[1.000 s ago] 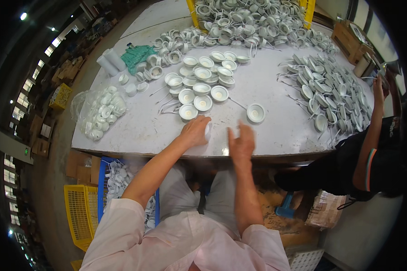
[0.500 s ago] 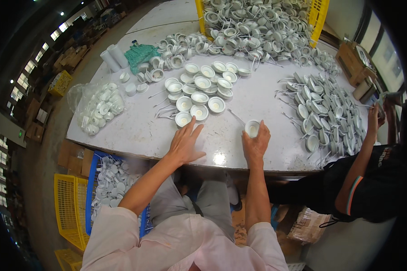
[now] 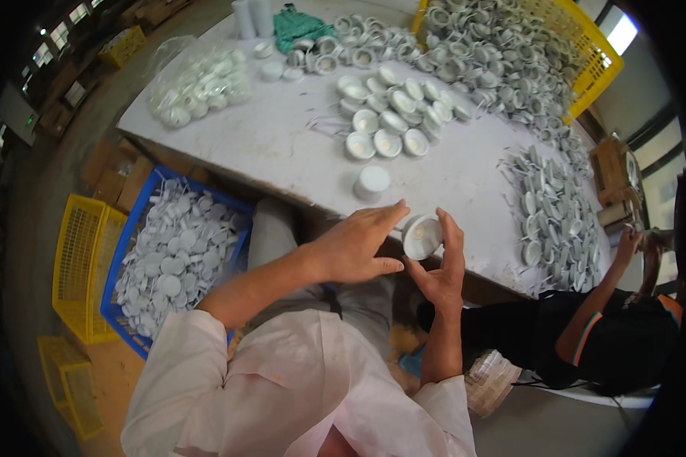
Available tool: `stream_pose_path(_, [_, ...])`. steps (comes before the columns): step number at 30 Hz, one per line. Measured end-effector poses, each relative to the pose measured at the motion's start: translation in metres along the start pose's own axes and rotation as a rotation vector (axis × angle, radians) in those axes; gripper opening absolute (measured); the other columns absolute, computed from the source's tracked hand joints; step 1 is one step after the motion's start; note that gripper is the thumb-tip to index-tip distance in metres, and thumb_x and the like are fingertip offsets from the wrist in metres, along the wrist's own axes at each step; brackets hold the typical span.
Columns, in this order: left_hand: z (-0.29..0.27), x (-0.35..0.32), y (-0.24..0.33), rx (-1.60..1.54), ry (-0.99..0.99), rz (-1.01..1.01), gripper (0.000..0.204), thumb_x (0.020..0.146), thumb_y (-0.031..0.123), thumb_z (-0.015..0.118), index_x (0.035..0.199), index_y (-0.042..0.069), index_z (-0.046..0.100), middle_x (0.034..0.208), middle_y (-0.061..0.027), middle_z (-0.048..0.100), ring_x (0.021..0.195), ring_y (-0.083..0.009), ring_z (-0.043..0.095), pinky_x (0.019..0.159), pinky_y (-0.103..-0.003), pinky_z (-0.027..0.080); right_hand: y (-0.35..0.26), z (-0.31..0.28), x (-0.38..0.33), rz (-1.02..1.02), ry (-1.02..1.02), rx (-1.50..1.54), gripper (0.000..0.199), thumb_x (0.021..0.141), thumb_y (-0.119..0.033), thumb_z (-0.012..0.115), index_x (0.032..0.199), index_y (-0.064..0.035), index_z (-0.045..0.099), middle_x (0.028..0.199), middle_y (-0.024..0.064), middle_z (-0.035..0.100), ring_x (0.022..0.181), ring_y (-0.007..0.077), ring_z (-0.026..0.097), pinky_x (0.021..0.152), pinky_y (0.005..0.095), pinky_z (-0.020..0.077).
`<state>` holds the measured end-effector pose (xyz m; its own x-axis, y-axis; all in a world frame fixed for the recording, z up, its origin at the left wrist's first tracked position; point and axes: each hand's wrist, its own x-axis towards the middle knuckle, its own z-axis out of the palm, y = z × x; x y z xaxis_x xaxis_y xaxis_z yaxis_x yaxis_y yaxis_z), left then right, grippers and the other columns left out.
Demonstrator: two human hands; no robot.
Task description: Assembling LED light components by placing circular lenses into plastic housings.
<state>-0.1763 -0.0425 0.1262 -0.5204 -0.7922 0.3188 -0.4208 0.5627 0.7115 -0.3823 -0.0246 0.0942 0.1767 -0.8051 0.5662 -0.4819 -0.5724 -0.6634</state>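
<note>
I have 1 round white lamp [image 3: 421,238] clamped in my right grip [image 3: 443,280] by the near edge of the desk [image 3: 282,145], open face up. Just left of it, my left grip [image 3: 354,245] stands with thumb and fingers apart.

Smooth, round white plastic-looking fitting [image 3: 421,238]; smooth pale grey tabletop [image 3: 282,145], slightly glossy; crinkled, shiny clear plastic bag [image 3: 171,53]; matt pale-pink cloth shirt [image 3: 297,373]

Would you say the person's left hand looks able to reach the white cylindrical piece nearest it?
Probably yes: the left hand appears to hold nothing, and no object shows in the way between it and the white cylindrical piece.
</note>
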Motion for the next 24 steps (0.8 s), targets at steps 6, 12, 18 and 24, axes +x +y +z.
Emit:
stream_pose_path(6, [0.007,-0.05,-0.063,-0.86,-0.259,-0.295,0.07,0.072,0.003,0.071,0.133,-0.003,0.037,0.118,-0.0127,0.056,0.109,-0.0164,0.054,0.094,-0.031,0.045,-0.015,0.048,-0.015,-0.186,-0.23,0.056,0.08,0.06,0.002,0.076,0.132,-0.0039,0.043,0.131,0.0186,0.047,0.114,0.0367,0.049,0.095,0.0413,0.0426])
stream_pose_path(12, [0.027,-0.104,-0.098,-1.002,-0.108,-0.543,0.059,0.077,0.004,0.071,0.128,-0.001,0.042,0.099,-0.0078,0.06,0.077,-0.0103,0.06,0.056,-0.021,0.048,0.009,0.065,-0.022,0.029,-0.284,0.166,0.066,0.062,-0.006,0.079,0.123,-0.0044,0.054,0.123,0.0156,0.055,0.109,0.0289,0.055,0.091,0.0361,0.0454])
stream_pose_path(18, [0.056,-0.141,-0.112,-1.185,0.077,-0.577,0.05,0.08,0.007,0.07,0.122,-0.001,0.044,0.093,-0.0075,0.06,0.071,-0.0103,0.06,0.046,-0.019,0.042,0.08,0.1,0.018,0.294,0.05,-0.061,0.058,0.07,-0.018,0.078,0.121,-0.0041,0.055,0.111,0.0127,0.057,0.095,0.0253,0.057,0.076,0.0342,0.0483])
stream_pose_path(24, [0.049,-0.139,-0.113,-1.2,0.172,-0.608,0.045,0.079,0.004,0.069,0.119,0.0,0.048,0.09,-0.0063,0.061,0.069,-0.0087,0.059,0.046,-0.019,0.04,0.105,0.126,0.054,0.155,-0.015,-0.259,0.065,0.064,-0.026,0.082,0.118,-0.0016,0.056,0.111,0.0174,0.052,0.101,0.031,0.051,0.083,0.0388,0.0456])
